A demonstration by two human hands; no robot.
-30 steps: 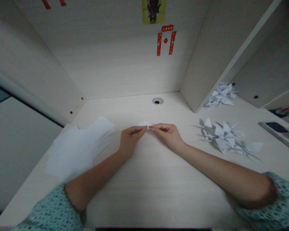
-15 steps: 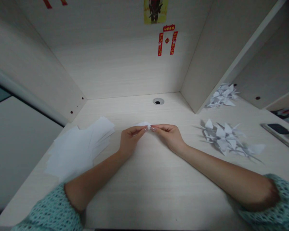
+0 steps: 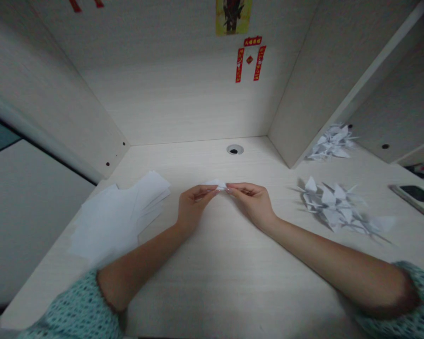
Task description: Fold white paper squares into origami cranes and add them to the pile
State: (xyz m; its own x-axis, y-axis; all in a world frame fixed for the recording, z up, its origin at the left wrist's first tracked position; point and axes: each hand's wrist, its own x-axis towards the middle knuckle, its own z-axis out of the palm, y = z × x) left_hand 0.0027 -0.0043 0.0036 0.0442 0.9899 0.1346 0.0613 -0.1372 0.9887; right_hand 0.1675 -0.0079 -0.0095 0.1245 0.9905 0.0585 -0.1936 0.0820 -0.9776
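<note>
Between my two hands is a small piece of folded white paper (image 3: 217,183), partly hidden by the fingers. My left hand (image 3: 195,202) pinches its left side between thumb and fingers. On the other side my right hand (image 3: 251,200) pinches the right edge, its fingertips a short way from the left ones. Both hands rest low over the middle of the desk. A spread stack of white paper sheets (image 3: 109,219) lies to the left, beside my left forearm. Folded paper cranes (image 3: 334,202) lie in a heap to the right of my right hand.
Another heap of paper cranes (image 3: 334,141) sits farther back, past the upright divider panel (image 3: 304,94). A phone-like flat device (image 3: 415,197) lies at the far right. A round cable hole (image 3: 235,149) is set in the desk (image 3: 198,292) near the back wall.
The fingertips have moved slightly apart, and more of the white paper shows between them. Both hands still pinch it. The whole view has shifted a little.
</note>
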